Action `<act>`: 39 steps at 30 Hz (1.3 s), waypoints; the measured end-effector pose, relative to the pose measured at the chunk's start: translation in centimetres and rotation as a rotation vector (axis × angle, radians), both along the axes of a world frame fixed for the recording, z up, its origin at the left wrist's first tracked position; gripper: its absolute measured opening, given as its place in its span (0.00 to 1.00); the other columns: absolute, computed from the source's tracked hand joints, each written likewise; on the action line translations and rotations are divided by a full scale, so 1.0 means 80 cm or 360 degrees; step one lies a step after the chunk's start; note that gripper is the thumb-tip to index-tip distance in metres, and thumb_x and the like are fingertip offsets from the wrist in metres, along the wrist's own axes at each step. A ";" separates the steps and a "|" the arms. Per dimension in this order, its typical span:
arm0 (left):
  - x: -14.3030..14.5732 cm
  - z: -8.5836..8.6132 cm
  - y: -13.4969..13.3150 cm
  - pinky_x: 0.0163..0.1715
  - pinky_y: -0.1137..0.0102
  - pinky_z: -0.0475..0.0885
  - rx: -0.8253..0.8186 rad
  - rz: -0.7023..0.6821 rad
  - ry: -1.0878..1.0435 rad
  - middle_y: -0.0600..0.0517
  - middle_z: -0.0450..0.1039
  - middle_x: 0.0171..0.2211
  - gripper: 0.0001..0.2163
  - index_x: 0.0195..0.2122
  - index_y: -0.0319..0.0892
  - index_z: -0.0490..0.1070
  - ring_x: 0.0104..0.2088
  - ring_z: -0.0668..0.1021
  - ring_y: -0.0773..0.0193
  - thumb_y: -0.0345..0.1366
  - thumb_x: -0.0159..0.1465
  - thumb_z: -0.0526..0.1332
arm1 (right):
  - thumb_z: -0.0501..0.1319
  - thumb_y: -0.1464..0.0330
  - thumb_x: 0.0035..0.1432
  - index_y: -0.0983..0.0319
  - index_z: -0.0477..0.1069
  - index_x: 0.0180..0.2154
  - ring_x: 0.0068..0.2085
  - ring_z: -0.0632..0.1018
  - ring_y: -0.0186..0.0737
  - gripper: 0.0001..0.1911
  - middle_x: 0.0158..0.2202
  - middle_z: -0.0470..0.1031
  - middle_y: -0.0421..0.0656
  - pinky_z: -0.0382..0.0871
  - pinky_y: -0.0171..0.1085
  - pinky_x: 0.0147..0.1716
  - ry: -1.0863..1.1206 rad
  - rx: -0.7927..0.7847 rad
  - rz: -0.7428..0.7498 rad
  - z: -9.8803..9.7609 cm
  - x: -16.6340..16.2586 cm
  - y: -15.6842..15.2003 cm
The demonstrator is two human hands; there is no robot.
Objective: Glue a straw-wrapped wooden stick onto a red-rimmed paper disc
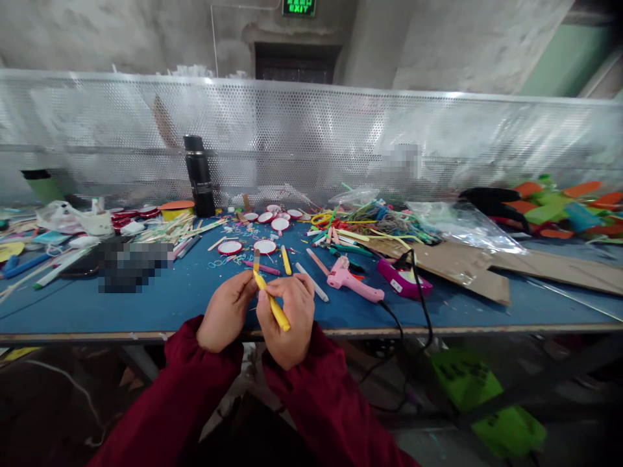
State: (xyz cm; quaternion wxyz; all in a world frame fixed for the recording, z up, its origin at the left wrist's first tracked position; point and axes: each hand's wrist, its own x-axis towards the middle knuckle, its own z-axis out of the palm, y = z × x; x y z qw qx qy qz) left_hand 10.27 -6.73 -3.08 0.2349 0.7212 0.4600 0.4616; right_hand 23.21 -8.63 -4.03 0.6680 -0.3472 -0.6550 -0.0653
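I find the right hand [288, 314] with its fingers closed on a yellow marker [279, 313], slanted above the front edge of the table [160, 314], its tip toward the left hand [225, 312]. The left fingers are drawn narrow beside a stick [257, 261] at that tip; from my remote post I cannot tell whether they grip it, nor whether tip and stick touch. Right of the hands, near the front edge, I note a pink glue gun [354, 280]. Red-rimmed discs [265, 246] lie beyond; a black bottle [199, 178] stands upright toward the rear edge.
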 end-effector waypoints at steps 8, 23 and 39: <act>0.000 0.002 -0.001 0.31 0.64 0.65 0.0007 0.0000 0.0006 0.51 0.69 0.28 0.14 0.28 0.47 0.65 0.29 0.69 0.57 0.47 0.68 0.51 | 0.59 0.71 0.62 0.58 0.66 0.34 0.35 0.78 0.37 0.04 0.30 0.77 0.39 0.64 0.46 0.50 0.0003 0.0000 0.0008 0.001 0.000 -0.001; 0.000 -0.002 0.000 0.31 0.63 0.64 -0.0001 -0.0024 -0.0081 0.50 0.68 0.28 0.15 0.29 0.47 0.66 0.30 0.68 0.56 0.49 0.68 0.52 | 0.60 0.72 0.62 0.59 0.66 0.34 0.36 0.77 0.38 0.04 0.31 0.77 0.39 0.63 0.46 0.50 0.0050 0.0012 -0.0028 -0.002 -0.001 0.001; -0.001 -0.003 0.000 0.33 0.63 0.64 -0.0002 -0.0049 -0.0043 0.51 0.67 0.29 0.14 0.29 0.48 0.64 0.31 0.67 0.57 0.47 0.70 0.50 | 0.60 0.72 0.61 0.59 0.67 0.35 0.36 0.78 0.38 0.04 0.31 0.77 0.39 0.64 0.46 0.49 0.0032 0.0017 -0.0008 -0.001 0.000 0.001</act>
